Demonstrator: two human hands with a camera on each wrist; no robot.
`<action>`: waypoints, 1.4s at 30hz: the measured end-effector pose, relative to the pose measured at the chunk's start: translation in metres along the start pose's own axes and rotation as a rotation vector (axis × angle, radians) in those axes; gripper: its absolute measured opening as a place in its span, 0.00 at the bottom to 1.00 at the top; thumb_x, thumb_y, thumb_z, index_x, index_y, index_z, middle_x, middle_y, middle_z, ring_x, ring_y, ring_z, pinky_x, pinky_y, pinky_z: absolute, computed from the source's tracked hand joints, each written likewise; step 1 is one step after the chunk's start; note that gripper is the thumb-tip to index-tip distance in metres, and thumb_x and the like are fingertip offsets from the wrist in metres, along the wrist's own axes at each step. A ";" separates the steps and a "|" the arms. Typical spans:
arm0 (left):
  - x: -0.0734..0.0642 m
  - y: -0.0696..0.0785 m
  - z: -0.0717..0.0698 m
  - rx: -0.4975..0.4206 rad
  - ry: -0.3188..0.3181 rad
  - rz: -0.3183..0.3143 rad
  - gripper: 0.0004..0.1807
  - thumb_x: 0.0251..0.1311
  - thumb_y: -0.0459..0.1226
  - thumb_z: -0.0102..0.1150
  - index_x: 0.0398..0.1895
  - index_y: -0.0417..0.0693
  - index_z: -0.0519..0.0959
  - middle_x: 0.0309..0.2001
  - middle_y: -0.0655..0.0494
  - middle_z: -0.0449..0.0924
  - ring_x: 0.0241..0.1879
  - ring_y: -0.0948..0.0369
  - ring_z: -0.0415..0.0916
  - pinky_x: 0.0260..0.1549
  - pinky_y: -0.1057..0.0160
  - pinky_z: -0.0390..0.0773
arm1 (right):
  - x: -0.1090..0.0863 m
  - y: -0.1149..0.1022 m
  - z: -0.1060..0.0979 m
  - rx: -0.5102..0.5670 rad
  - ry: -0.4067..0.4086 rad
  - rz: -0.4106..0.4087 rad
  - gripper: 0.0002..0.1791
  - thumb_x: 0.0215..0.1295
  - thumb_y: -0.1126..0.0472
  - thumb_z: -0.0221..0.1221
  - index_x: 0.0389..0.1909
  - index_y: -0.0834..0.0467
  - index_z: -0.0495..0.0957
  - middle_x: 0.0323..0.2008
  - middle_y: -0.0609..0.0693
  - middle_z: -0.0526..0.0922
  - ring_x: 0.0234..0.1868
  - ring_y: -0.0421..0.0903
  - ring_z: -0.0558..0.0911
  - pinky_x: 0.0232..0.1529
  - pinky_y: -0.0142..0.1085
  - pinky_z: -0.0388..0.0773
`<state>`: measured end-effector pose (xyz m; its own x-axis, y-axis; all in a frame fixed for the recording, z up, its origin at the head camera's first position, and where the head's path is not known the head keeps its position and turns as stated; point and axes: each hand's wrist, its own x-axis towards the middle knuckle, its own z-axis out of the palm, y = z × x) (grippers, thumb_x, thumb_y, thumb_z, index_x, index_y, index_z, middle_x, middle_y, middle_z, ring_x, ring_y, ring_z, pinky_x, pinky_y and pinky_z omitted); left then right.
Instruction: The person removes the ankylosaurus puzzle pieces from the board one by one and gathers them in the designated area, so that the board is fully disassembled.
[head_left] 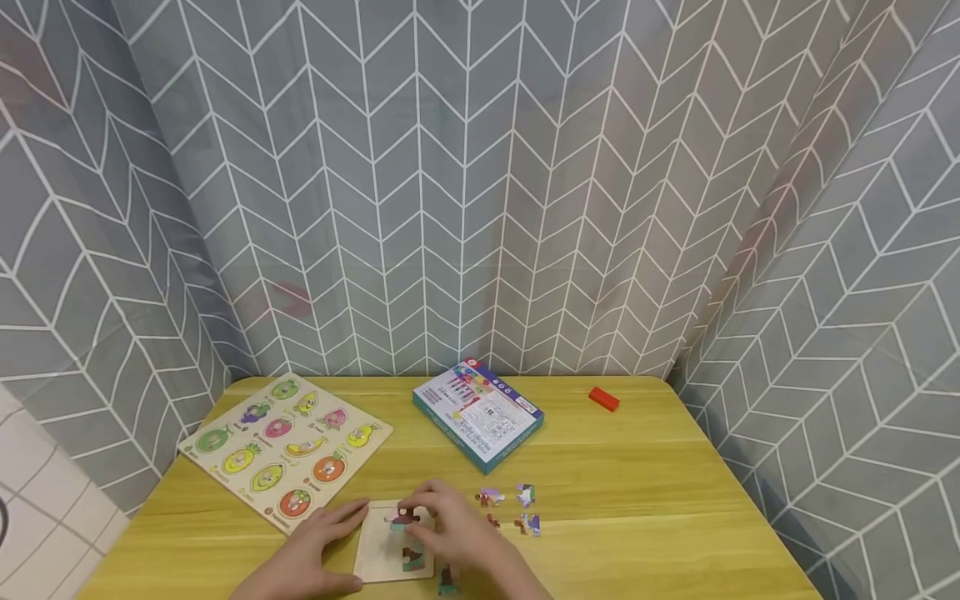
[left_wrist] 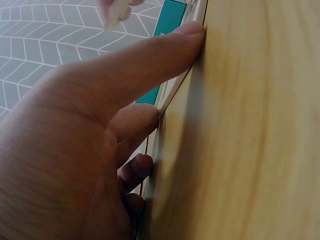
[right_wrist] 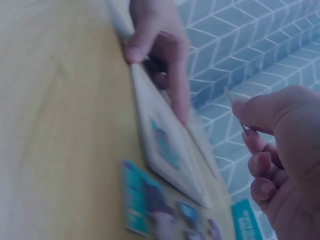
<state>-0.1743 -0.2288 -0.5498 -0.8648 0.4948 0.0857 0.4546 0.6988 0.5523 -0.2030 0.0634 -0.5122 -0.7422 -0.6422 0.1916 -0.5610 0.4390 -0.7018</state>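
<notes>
My right hand (head_left: 459, 530) pinches a jigsaw piece (head_left: 405, 516) between thumb and fingers, above a small wooden puzzle tray (head_left: 372, 557). In the right wrist view the held piece (right_wrist: 228, 95) appears edge-on, clear of the tray. One brown and teal piece (head_left: 413, 559) lies inside the tray, toward its lower right. At the tray's left side rests my left hand (head_left: 324, 546), its thumb and fingertips touching the edge; the thumb (left_wrist: 150, 60) looks nearly straight in the left wrist view. Another jigsaw piece (head_left: 448, 581) lies just outside the tray's lower right corner.
Several loose jigsaw pieces (head_left: 527, 524) lie right of my right hand. A wooden fruit puzzle board (head_left: 217, 462) is at the left, close to my left hand. Behind stand a puzzle box (head_left: 495, 421) and a small red block (head_left: 603, 399). A patterned curtain (head_left: 465, 208) surrounds the table.
</notes>
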 end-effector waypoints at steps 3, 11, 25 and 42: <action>0.000 0.000 0.000 0.007 -0.001 0.008 0.50 0.55 0.59 0.76 0.79 0.48 0.71 0.78 0.50 0.69 0.67 0.41 0.69 0.59 0.44 0.77 | -0.003 0.000 -0.011 0.006 0.068 0.021 0.14 0.77 0.56 0.64 0.59 0.52 0.86 0.52 0.42 0.81 0.43 0.36 0.77 0.43 0.28 0.79; 0.000 -0.001 0.002 0.036 0.014 0.031 0.50 0.56 0.60 0.76 0.79 0.48 0.70 0.78 0.50 0.68 0.67 0.44 0.69 0.60 0.46 0.76 | -0.024 0.008 -0.038 0.001 0.250 0.034 0.14 0.73 0.57 0.67 0.56 0.53 0.87 0.50 0.43 0.83 0.39 0.46 0.77 0.40 0.34 0.79; -0.002 -0.001 -0.001 0.003 0.007 0.012 0.50 0.55 0.58 0.77 0.79 0.49 0.70 0.78 0.50 0.69 0.66 0.49 0.68 0.60 0.48 0.76 | -0.107 0.030 -0.049 0.019 0.109 0.144 0.14 0.73 0.54 0.68 0.55 0.52 0.87 0.48 0.39 0.83 0.46 0.34 0.76 0.47 0.32 0.78; -0.001 -0.004 0.003 0.006 0.017 0.025 0.51 0.55 0.59 0.77 0.79 0.49 0.70 0.78 0.49 0.69 0.67 0.47 0.68 0.60 0.47 0.75 | -0.125 0.044 -0.026 0.063 0.040 -0.006 0.11 0.72 0.63 0.65 0.49 0.65 0.87 0.43 0.48 0.80 0.34 0.23 0.66 0.32 0.24 0.72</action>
<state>-0.1748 -0.2303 -0.5539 -0.8566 0.5032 0.1139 0.4774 0.6892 0.5451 -0.1449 0.1796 -0.5492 -0.7535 -0.6185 0.2228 -0.5426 0.3938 -0.7419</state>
